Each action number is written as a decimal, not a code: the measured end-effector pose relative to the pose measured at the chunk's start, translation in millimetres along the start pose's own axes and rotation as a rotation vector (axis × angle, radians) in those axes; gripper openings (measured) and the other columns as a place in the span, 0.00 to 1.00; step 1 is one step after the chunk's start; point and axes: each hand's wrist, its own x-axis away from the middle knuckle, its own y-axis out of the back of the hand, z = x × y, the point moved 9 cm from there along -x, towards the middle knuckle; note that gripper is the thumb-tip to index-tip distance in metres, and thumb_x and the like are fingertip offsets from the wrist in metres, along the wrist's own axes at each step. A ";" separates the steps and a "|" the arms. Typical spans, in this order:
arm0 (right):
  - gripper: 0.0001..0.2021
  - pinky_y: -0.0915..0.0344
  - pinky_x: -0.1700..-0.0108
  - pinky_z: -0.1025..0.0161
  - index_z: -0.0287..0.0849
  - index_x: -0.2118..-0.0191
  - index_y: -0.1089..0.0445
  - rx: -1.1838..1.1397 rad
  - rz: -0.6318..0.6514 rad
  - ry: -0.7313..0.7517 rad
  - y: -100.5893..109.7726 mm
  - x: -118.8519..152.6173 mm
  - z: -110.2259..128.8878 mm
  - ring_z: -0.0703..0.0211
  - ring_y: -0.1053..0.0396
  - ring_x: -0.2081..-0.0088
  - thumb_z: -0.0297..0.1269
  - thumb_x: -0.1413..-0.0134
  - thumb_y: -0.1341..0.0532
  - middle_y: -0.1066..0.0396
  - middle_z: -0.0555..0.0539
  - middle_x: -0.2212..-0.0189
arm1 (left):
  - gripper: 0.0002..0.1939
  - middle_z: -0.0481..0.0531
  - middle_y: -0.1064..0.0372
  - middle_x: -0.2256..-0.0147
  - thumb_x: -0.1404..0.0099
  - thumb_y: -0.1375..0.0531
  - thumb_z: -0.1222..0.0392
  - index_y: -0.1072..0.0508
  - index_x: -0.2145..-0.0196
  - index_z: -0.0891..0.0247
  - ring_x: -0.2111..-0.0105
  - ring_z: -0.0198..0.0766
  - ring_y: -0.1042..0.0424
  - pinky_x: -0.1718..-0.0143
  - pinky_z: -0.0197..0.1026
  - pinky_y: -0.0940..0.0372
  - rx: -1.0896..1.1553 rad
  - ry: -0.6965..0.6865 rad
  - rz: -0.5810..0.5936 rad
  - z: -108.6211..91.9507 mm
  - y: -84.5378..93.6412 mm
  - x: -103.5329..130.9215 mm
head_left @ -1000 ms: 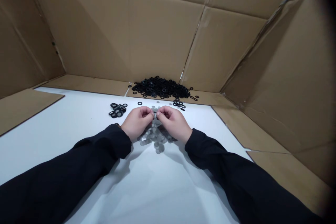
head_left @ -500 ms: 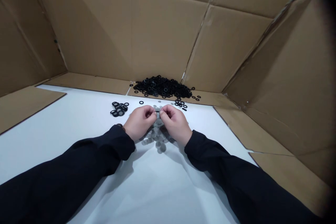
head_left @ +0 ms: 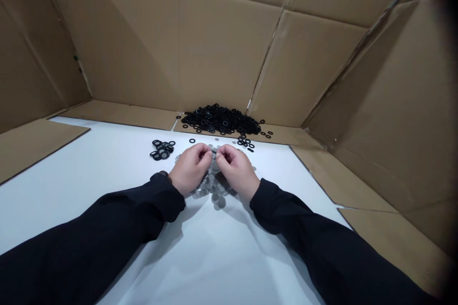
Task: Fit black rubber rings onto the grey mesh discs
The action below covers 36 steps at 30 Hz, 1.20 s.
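My left hand (head_left: 191, 167) and my right hand (head_left: 238, 169) meet over the middle of the white table, both closed in a pinch. Between their fingertips is a black rubber ring (head_left: 213, 152), seen edge-on and mostly covered by the fingers. Whether a disc sits in it I cannot tell. Beneath and between the hands lies a loose heap of small grey translucent discs (head_left: 219, 200). Left of my left hand is a small pile of black rings (head_left: 162, 149), some with grey discs inside them.
A big heap of black rings (head_left: 220, 119) rests on the cardboard strip at the back. A single ring (head_left: 192, 141) and a small cluster of rings (head_left: 245, 142) lie in front of it. Cardboard walls (head_left: 229, 47) enclose the white table (head_left: 200, 257) at the back and sides.
Both hands stay almost in place, still pinching the ring. The fingers have shifted slightly and the ring looks a little more tilted. The view has moved very slightly.
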 end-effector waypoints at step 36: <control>0.10 0.45 0.73 0.67 0.43 0.68 0.38 -0.355 0.100 -0.115 -13.8 -2.8 -12.1 0.65 0.43 0.75 0.45 0.44 0.41 0.39 0.54 0.76 | 0.09 0.46 0.37 0.72 0.36 0.46 0.54 0.34 0.68 0.63 0.71 0.34 0.39 0.68 0.37 0.41 0.019 0.020 -0.051 -3.4 3.2 -0.2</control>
